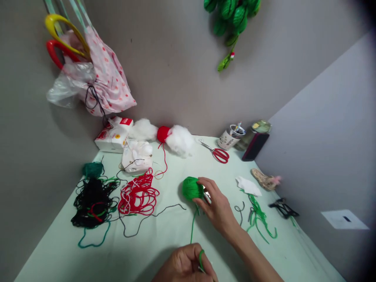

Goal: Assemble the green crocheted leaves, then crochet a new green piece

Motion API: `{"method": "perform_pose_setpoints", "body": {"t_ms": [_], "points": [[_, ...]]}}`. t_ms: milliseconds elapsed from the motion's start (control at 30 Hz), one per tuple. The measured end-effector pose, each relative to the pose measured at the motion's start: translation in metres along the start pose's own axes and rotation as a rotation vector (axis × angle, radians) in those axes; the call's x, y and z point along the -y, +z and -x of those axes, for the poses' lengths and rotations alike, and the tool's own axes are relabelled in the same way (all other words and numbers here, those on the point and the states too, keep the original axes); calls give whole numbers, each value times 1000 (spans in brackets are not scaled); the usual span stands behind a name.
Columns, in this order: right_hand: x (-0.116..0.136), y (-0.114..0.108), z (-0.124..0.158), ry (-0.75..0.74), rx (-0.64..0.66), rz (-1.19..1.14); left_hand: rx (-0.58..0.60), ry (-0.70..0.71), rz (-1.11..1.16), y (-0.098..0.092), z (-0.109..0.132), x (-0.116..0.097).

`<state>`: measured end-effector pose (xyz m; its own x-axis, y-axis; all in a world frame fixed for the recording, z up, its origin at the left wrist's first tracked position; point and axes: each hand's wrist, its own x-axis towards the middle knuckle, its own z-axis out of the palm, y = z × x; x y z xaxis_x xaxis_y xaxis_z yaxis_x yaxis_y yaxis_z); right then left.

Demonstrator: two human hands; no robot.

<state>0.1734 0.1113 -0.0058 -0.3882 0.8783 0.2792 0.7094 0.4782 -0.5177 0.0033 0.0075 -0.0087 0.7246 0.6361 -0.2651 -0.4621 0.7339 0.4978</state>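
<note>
In the middle of the table, my right hand (216, 201) has its thumb and fingers on the right side of a ball of green yarn (190, 188). A small pale thing shows behind those fingers, too hidden to name. From the ball, a green strand (192, 229) runs down towards my left hand (188, 264) at the bottom edge. That hand is curled closed, with green yarn (201, 256) looped over a finger. A thin pale glint shows by the loop; its kind cannot be made out.
Red yarn (139, 194) and black yarn (94, 203) lie tangled at left. White stuffing (179, 141), red-handled scissors (220, 155) and a pen cup (230, 137) stand along the back. Green yarn scraps (258, 215) and a black claw clip (284, 207) are at right.
</note>
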Motion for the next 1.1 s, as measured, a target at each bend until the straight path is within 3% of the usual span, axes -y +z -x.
{"method": "perform_pose_setpoints", "body": {"t_ms": [167,400,567,700,933,1100], "points": [[3,-3,-3,-8,20,19,-47,-3,46,2,8,-11],[4,-10,-19,-4,91,165,-94,-28,18,-7,5,-6],[9,-17,-27,-125,102,328,-85,-17,59,-6,6,-7],[21,-20,-18,-184,159,498,-89,-11,67,-8,4,-5],[20,-7,13,-114,80,568,-72,0,99,-11,0,1],[15,-5,15,-79,38,637,-77,-12,87,-8,2,-2]]}}
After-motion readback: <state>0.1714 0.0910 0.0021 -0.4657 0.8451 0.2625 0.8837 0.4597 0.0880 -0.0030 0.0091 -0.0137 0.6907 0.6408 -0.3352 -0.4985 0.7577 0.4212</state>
